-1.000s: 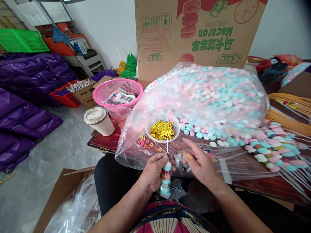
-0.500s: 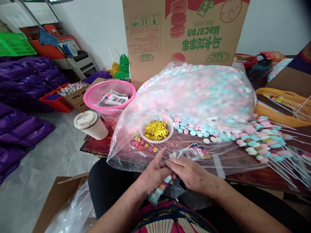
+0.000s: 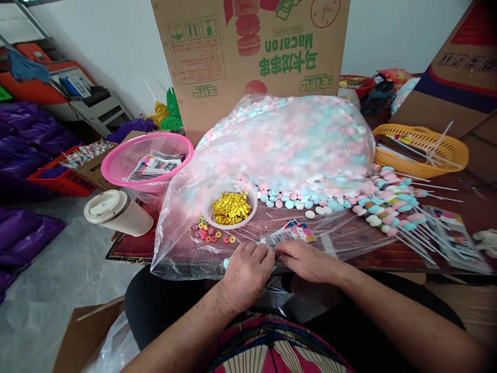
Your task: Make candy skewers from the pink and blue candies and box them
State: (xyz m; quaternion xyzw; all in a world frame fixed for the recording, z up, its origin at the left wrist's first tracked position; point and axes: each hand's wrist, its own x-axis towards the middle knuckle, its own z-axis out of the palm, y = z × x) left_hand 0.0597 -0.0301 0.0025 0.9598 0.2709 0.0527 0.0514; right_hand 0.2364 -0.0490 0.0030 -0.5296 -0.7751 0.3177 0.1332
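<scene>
My left hand (image 3: pixel 248 272) is closed round a bagged candy stick, of which only a pale blue end (image 3: pixel 226 263) shows past the knuckles. Right beside it, my right hand (image 3: pixel 308 261) has its fingertips pinched together near the packet's other end. What sits in that pinch is too small to make out. Just beyond the hands lie printed candy bags (image 3: pixel 289 232) on clear plastic. A white bowl (image 3: pixel 207 216) holds gold twist ties (image 3: pixel 232 208), with small ring candies (image 3: pixel 208 239) in front of it.
A big clear bag (image 3: pixel 295 140) of pastel candies fills the table's middle. Candy skewers (image 3: pixel 404 207) lie at right by a yellow basket (image 3: pixel 458 153). At left stand a pink basket (image 3: pixel 111 163) and a lidded cup (image 3: pixel 132 215). Behind rises a cardboard box (image 3: pixel 217 103).
My left hand has turned over, knuckles up, so the packet now points left and is mostly covered. Both hands stay together. The view has swung right.
</scene>
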